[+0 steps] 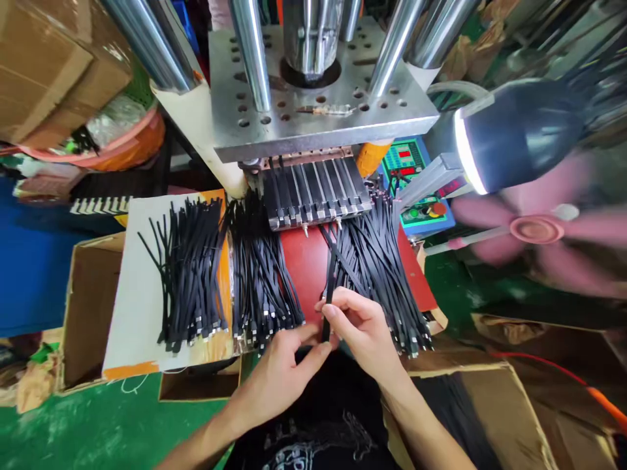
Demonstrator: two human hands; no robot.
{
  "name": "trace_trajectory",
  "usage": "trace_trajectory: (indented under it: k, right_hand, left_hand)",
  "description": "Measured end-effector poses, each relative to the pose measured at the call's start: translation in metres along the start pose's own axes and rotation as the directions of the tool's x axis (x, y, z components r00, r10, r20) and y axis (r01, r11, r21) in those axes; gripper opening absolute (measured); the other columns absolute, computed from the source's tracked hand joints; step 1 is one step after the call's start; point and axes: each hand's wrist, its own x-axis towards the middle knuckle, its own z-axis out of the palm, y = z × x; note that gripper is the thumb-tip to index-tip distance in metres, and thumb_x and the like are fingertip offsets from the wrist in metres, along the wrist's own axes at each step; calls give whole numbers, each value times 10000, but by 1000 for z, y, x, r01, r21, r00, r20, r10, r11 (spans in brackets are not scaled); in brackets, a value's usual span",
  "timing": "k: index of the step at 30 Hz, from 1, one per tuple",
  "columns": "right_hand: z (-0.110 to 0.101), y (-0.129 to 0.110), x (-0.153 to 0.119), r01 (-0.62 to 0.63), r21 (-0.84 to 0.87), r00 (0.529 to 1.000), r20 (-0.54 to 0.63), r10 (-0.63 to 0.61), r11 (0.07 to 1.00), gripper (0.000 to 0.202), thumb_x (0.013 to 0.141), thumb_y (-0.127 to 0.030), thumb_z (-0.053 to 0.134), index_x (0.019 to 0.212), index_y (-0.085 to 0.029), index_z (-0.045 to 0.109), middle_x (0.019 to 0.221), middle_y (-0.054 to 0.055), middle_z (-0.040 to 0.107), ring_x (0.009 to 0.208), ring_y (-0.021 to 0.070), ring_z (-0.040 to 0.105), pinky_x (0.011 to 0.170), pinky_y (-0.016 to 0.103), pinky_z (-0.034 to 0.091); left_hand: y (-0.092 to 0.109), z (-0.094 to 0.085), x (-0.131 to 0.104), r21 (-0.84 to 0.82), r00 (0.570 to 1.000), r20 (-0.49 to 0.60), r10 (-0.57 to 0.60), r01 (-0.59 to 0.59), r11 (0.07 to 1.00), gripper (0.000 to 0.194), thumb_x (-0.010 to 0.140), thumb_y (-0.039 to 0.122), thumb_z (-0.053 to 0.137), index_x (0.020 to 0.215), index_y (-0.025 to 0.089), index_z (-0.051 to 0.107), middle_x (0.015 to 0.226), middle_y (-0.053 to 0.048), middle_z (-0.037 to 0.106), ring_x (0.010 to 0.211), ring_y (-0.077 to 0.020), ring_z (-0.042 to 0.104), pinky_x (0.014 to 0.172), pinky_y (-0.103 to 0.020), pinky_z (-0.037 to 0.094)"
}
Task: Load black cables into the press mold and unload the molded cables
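A short flat black cable (330, 277) runs up from my fingers over the red work surface (306, 261). My right hand (362, 333) pinches it between thumb and fingertips. Just below, my left hand (287, 369) is closed on the cable's lower end near my lap; its connector is mostly hidden by my fingers. Ahead sits a metal mould block (318, 189) with several black cables laid side by side in its slots. Piles of black cables with metal-tipped ends lie to the right (379, 274), to the left (262, 274) and on a white board further left (193, 274).
Above the mould hangs a thick steel press plate (323, 127) on metal columns. A lamp (519, 137), a control panel (411, 176) and a spinning pink fan (536, 228) stand on the right. Cardboard boxes (514, 398) flank the table; one on the lower right holds black cables.
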Motion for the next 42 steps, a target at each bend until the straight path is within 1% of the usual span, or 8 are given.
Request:
trace_trajectory:
  k: [3, 7, 12, 17, 30, 33, 36, 42]
  right_hand:
    - [7, 5, -5, 127, -85, 992, 12, -127, 988, 218, 970, -309, 724, 779, -204, 732, 726, -7, 649, 612, 111, 548, 553, 230, 427]
    - [10, 14, -10, 233, -194, 970, -19, -241, 953, 166, 948, -224, 756, 784, -220, 732, 676, -36, 628, 579, 101, 527, 555, 224, 421]
    - [-2, 23, -11, 320, -272, 912, -170, -372, 908, 148, 981, -153, 693, 938, -264, 781, 849, 4, 759, 734, 153, 681, 671, 258, 534]
    - [-20, 6, 1, 282, -200, 958, 0, -288, 938, 275, 1018, -173, 646, 1187, -314, 810, 822, -15, 729, 558, 110, 624, 539, 233, 521]
    - [15, 1, 28, 335, -263, 942, 95, -321, 905, 326, 958, -200, 699, 682, -211, 525, 678, -40, 489, 610, 113, 471, 567, 245, 386]
    - [13, 19, 22, 124, -255, 956, 289, -46, 959, 321, 977, -280, 674, 703, -214, 521, 672, -36, 527, 594, 119, 493, 549, 247, 380]
    - [-5, 13, 27, 27, -324, 853, 501, 147, 946, 354, 1023, -385, 639, 724, -202, 591, 695, -13, 597, 615, 132, 541, 574, 259, 409]
    - [-50, -51, 126, 289, -482, 902, 426, -67, 827, 503, 954, -569, 725, 639, -191, 617, 614, -19, 562, 597, 122, 460, 585, 290, 357]
  left_hand:
    - [21, -20, 16, 142, 947, -188, 260, -235, 961, 371, 975, 382, 733, 1302, 205, 750, 1216, -85, 796, 1077, -240, 741, 1006, -375, 583]
    - [45, -37, 40, 170, 844, -186, 503, -476, 863, 119, 996, 253, 714, 995, 195, 818, 990, -45, 799, 901, -167, 731, 840, -279, 585]
    - [49, -41, 45, 162, 855, -154, 496, -473, 866, 133, 997, 165, 708, 980, 181, 839, 993, -50, 824, 883, -157, 747, 809, -261, 582]
    - [47, -46, 42, 97, 886, -88, 455, -447, 889, 162, 1005, 183, 708, 1069, 204, 855, 989, -55, 820, 868, -168, 742, 812, -285, 591]
    - [60, -59, 56, 323, 743, -120, 659, -598, 733, 181, 1026, 236, 697, 901, 182, 816, 864, -24, 656, 794, -150, 628, 724, -287, 525]
    - [59, -73, 81, 477, 663, -305, 684, -515, 712, 164, 1024, 218, 679, 941, 188, 818, 1055, -67, 706, 986, -193, 678, 911, -342, 559]
    - [53, -98, 120, 616, 598, -354, 719, -429, 660, 186, 1034, 249, 662, 954, 184, 816, 1247, -106, 709, 1204, -250, 661, 1108, -431, 503]
    - [39, -137, 205, 695, 635, -335, 696, -332, 637, 224, 1033, 283, 670, 877, 163, 778, 867, -68, 771, 962, -251, 718, 1018, -424, 544]
